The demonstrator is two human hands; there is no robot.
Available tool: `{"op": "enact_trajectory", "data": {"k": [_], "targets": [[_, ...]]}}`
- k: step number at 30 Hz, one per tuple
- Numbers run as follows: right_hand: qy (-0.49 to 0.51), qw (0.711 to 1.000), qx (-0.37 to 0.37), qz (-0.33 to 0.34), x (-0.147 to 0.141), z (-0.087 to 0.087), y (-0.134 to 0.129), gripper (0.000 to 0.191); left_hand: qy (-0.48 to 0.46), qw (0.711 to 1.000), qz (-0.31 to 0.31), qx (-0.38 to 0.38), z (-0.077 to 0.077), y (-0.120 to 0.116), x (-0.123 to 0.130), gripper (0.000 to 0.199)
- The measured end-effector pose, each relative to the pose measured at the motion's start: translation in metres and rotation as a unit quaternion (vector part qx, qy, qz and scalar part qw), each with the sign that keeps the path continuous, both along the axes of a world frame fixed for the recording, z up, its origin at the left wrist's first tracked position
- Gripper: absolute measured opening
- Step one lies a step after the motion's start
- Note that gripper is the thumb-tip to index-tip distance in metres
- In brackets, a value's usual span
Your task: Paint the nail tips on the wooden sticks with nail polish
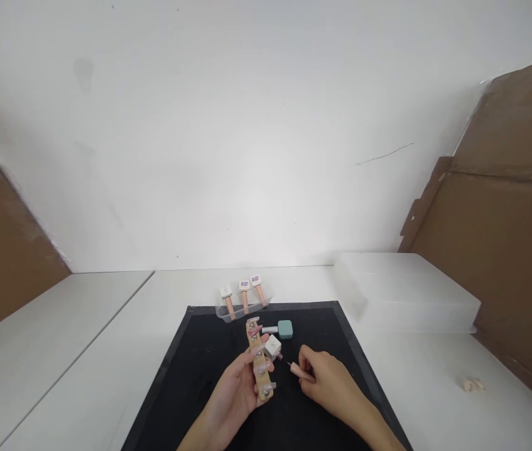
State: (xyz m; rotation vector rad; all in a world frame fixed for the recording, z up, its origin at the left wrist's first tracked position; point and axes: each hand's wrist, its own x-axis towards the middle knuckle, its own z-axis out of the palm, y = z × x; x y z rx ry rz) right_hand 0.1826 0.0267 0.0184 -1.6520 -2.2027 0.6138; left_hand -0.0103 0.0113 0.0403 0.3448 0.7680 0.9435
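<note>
My left hand (235,388) is wrapped round a wooden nail-tip holder (257,354), which carries several clear false nails; one near its far end (255,330) is pink. Just right of the holder, by my left fingertips, a white square polish bottle (273,346) tilts with its neck toward my right hand; whether those fingers grip it I cannot tell. My right hand (325,379) pinches the pink cap of a nail polish brush (300,372). The brush's dark tip is close to the bottle's neck. Beyond lies a mint-green polish bottle (285,329) with a white cap.
Under the hands is a black mat (209,351) on a white table (92,369). A clear tray (223,313) at its far edge holds three pink-capped bottles (244,286). A translucent box (407,294) stands at the right. Small beige pieces (471,384) lie nearer. Brown cardboard (505,219) flanks the white wall.
</note>
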Motion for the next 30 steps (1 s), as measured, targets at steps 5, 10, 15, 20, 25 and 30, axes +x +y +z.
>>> {"op": "enact_trajectory", "data": {"k": [5,10,15,20,25,30], "targets": [[0.000,1.000,0.009,0.002,-0.002,-0.002,-0.001,0.017,-0.009,1.000,-0.003,0.003,0.001,0.000,0.000,0.050],[0.000,0.999,0.032,0.009,-0.009,-0.006,-0.002,0.016,0.004,1.000,-0.006,0.005,0.001,-0.001,0.000,0.051],[-0.012,0.997,0.074,0.007,-0.020,-0.012,-0.006,0.016,-0.001,1.000,-0.008,0.002,-0.001,-0.001,-0.001,0.050],[-0.026,0.994,0.105,0.017,-0.028,-0.019,-0.009,0.018,0.006,1.000,-0.020,0.007,-0.004,-0.003,-0.002,0.048],[-0.023,0.992,0.120,0.030,-0.032,-0.022,-0.010,0.016,0.006,0.999,-0.028,0.020,-0.010,-0.004,-0.002,0.049],[0.001,0.992,0.123,0.036,-0.026,-0.011,-0.009,0.009,0.014,0.999,-0.029,0.022,-0.013,-0.003,-0.003,0.046]]}}
